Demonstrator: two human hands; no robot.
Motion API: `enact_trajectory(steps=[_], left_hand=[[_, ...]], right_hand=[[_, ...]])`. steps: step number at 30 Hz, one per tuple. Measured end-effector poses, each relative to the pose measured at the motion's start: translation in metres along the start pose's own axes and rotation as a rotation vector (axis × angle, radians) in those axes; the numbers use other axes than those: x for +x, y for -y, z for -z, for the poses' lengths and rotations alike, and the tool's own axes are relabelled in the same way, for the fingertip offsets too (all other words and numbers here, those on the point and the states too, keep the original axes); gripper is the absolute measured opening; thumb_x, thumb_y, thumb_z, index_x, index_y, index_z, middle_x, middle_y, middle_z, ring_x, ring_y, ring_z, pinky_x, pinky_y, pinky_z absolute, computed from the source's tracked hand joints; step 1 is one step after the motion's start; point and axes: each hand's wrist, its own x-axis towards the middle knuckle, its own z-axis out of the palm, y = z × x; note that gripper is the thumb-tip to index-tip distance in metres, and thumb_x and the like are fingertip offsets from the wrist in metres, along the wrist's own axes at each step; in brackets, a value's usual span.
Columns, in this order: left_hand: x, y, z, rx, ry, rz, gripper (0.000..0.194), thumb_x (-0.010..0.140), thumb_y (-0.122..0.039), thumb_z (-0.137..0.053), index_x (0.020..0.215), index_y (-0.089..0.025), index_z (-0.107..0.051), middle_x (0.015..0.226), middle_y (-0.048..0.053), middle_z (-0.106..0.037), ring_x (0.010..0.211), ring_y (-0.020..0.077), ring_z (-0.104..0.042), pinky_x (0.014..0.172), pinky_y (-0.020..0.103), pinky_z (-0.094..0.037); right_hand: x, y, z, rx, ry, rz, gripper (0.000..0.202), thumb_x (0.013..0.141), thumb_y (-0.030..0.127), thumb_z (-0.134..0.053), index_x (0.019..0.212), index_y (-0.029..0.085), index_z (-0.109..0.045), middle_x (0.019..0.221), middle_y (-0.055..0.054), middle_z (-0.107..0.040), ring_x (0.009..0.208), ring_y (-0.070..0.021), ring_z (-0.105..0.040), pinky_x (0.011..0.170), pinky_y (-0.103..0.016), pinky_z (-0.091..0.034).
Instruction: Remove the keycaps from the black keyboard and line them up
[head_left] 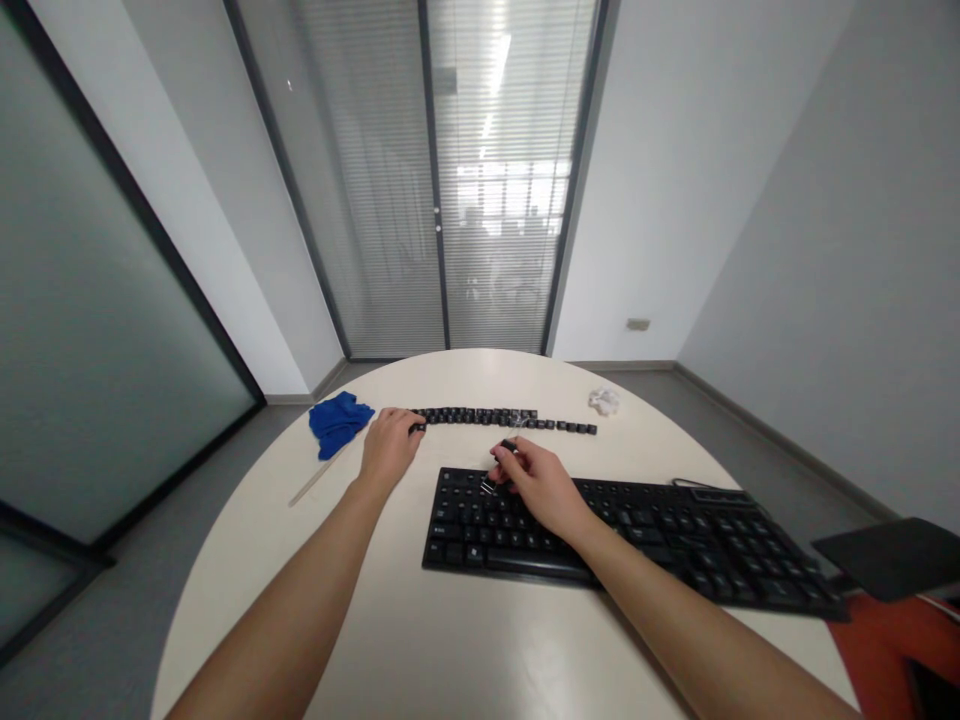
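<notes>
A black keyboard (525, 565) lies on the round pale table (420, 640), under my right hand and forearm. My right hand (536, 480) is over its upper left part, its fingers closed on a dark handle with thin wire at both ends, one end at the keys. Beyond the keyboard, loose black keycaps (480, 416) stand in rows. My left hand (391, 440) rests at the left end of these rows, fingers closed around a black keycap (418, 427).
A crumpled blue cloth (337, 422) and a thin wooden stick (315, 480) lie left of my left hand. White crumpled tissue (604, 401) sits at the far right. Beyond the right edge are a dark flat panel (892, 555) and something red (892, 645).
</notes>
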Motion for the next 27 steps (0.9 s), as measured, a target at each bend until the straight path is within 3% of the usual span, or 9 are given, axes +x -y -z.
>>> enact_trajectory(steps=[13, 27], left_hand=[[-0.0011, 0.0004, 0.0007, -0.018, 0.003, 0.051, 0.027, 0.082, -0.019, -0.063, 0.108, -0.021, -0.069, 0.107, 0.008, -0.070, 0.109, 0.0277, -0.055, 0.098, 0.039, -0.045], [-0.0015, 0.0013, -0.0010, 0.000, -0.007, 0.047, 0.024, 0.081, -0.016, -0.063, 0.104, -0.021, -0.069, 0.103, 0.007, -0.071, 0.107, 0.0271, -0.057, 0.092, 0.037, -0.048]], right_hand=[[0.0004, -0.0027, -0.0001, 0.006, 0.004, 0.006, 0.032, 0.095, 0.049, -0.047, 0.092, 0.019, -0.060, 0.080, -0.004, -0.074, 0.075, -0.0183, -0.068, 0.066, -0.029, -0.049], [-0.0017, 0.0017, 0.0011, 0.017, 0.014, 0.010, 0.034, 0.097, 0.049, -0.044, 0.093, 0.019, -0.060, 0.081, -0.004, -0.073, 0.077, -0.0179, -0.069, 0.070, -0.029, -0.049]])
